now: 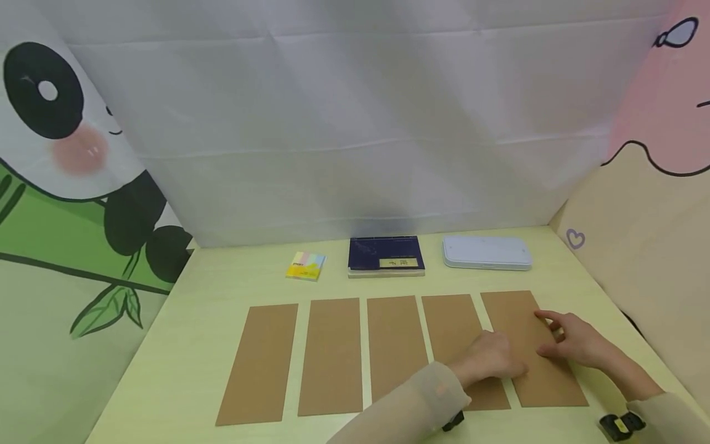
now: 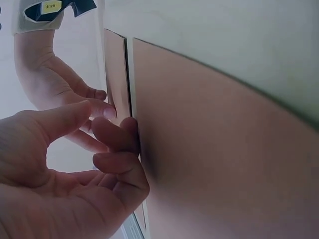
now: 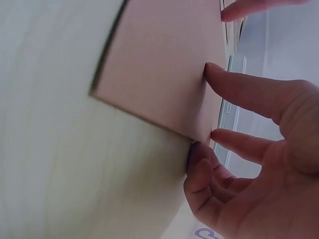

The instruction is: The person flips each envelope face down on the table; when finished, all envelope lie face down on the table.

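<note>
Several flat brown cardboard rectangles lie in a row. My right hand [image 1: 579, 342] is at the right edge of the rightmost cardboard piece [image 1: 516, 320]. In the right wrist view, its thumb and a straight finger touch that cardboard's face [image 3: 154, 69], while other fingers bend beside the edge. My left hand [image 1: 490, 357] reaches over the second cardboard piece from the right [image 1: 449, 320], with a digit touching the rightmost one. The left wrist view shows the left hand's fingers [image 2: 124, 179] loosely bent against the cardboard, nothing pinched between them.
Behind the row lie a yellow sticky-note pack [image 1: 306, 266], a dark blue book [image 1: 383, 253] and a pale blue flat case [image 1: 487, 251]. A white cloth [image 1: 355, 123] hangs at the back. Printed panels stand at both sides of the table [image 1: 166, 370].
</note>
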Action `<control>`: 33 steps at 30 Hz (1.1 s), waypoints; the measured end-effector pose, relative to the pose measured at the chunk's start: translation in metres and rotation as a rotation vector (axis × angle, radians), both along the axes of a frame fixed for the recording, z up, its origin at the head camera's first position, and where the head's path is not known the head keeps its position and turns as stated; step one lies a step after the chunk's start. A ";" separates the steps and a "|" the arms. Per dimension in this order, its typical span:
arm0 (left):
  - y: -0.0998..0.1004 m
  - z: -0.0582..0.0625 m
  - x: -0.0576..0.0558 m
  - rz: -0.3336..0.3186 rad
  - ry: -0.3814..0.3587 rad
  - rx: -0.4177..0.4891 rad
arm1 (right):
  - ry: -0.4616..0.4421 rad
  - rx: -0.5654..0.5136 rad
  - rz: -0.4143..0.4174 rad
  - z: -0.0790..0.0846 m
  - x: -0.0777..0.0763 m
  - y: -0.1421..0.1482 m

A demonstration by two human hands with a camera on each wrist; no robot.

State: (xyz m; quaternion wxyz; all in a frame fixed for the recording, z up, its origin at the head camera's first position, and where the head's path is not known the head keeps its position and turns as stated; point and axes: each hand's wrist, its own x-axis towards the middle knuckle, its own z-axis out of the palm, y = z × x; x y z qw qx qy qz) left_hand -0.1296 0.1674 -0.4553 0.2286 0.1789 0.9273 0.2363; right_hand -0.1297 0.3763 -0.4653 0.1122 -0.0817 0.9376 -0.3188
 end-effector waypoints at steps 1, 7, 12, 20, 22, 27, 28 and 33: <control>-0.001 0.000 -0.001 0.001 -0.008 0.002 | 0.004 -0.003 0.001 0.000 0.000 0.000; -0.014 0.000 -0.010 -0.011 -0.034 0.116 | 0.010 -0.007 -0.020 -0.003 0.003 0.004; -0.030 0.007 -0.015 -0.017 -0.007 0.164 | 0.001 -0.005 -0.075 0.001 0.006 0.005; -0.089 0.016 -0.027 -0.046 -0.024 0.319 | -0.001 0.010 -0.087 0.003 0.004 0.004; -0.112 0.018 -0.033 -0.060 -0.010 0.345 | 0.002 0.009 -0.083 0.002 0.004 0.004; -0.173 0.020 -0.048 -0.056 0.080 0.385 | 0.020 0.009 -0.081 0.001 0.005 0.006; -0.185 0.020 -0.049 -0.043 0.091 0.394 | 0.021 0.008 -0.080 0.001 0.006 0.007; -0.239 0.021 -0.050 0.027 0.124 0.407 | 0.045 0.023 -0.088 0.001 0.010 0.008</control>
